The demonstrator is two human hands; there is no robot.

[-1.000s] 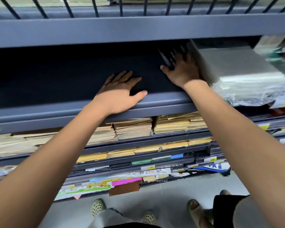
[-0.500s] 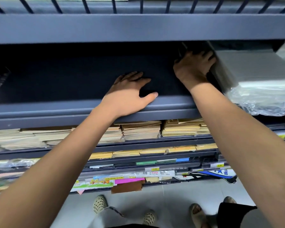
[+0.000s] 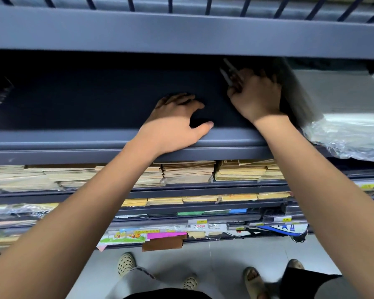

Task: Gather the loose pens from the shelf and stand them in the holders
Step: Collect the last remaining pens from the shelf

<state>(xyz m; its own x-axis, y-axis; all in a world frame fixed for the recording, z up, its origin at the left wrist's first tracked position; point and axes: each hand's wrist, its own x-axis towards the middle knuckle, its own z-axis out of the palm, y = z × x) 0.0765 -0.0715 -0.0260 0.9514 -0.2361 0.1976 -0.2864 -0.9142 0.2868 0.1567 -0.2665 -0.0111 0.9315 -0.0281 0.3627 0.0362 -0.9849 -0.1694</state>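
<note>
Deep on the shelf (image 3: 117, 140), pens (image 3: 227, 72) are gripped in the curled right hand (image 3: 255, 96), pointing rearward; the left hand (image 3: 173, 126) is laid flat, empty.

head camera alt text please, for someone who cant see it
The person's right hand grips a few blurred pens deep on a dark shelf, beside a plastic-wrapped stack. The left hand rests open near the shelf's front edge; paper envelopes fill the shelves below.

At one o'clock the right hand (image 3: 255, 98) grips blurred pens (image 3: 227, 72) deep on the shelf (image 3: 73, 143); the left hand (image 3: 173, 126) rests flat near twelve, a plastic-wrapped pack (image 3: 343, 117) at two.
</note>
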